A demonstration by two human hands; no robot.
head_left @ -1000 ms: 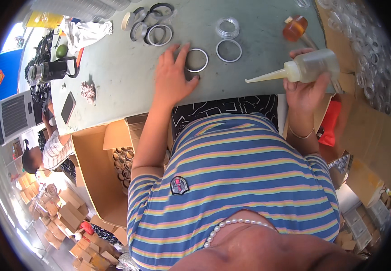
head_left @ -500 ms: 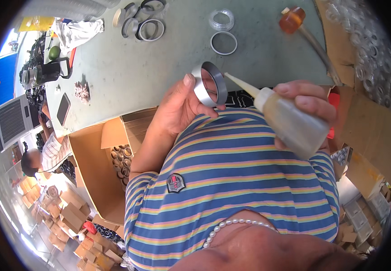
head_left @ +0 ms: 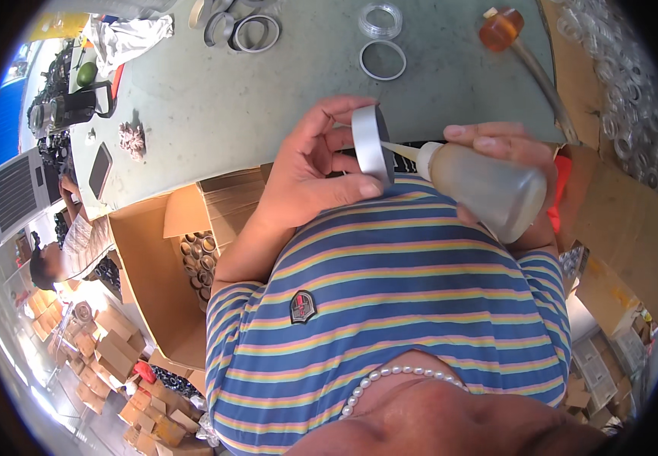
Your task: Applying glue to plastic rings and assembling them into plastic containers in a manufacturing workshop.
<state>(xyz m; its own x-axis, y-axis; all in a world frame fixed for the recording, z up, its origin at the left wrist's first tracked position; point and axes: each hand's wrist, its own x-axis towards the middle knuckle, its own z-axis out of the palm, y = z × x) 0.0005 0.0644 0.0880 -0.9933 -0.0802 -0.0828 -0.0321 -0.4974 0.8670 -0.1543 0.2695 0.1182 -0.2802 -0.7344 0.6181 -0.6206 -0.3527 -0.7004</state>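
Observation:
My left hand (head_left: 317, 163) grips a silver metal ring (head_left: 370, 144) by its rim, fingers at the top and thumb at the bottom. The ring is held on edge, its dark inner side turned to the right. In my right hand (head_left: 519, 152) lies a squeeze bottle (head_left: 488, 190), translucent, with a long tapered nozzle. The nozzle points left and its tip goes into or just behind the ring's right edge; the exact contact is hidden. On the table beyond lie a thin silver ring (head_left: 383, 60) and a stack of clear rings (head_left: 380, 20).
An orange-headed mallet (head_left: 502, 30) lies at the table's far right, beside many clear rings (head_left: 618, 99). More metal rings (head_left: 256, 34) sit at the far left. A phone (head_left: 100, 171) rests near the left edge. Below, an open carton (head_left: 150, 266) holds metal rings. A person (head_left: 63, 258) sits at left.
My left hand has turned the ring and moved it slightly right, shifting its grip to the rim. The bottle has tilted flatter, its nozzle now reaching the ring.

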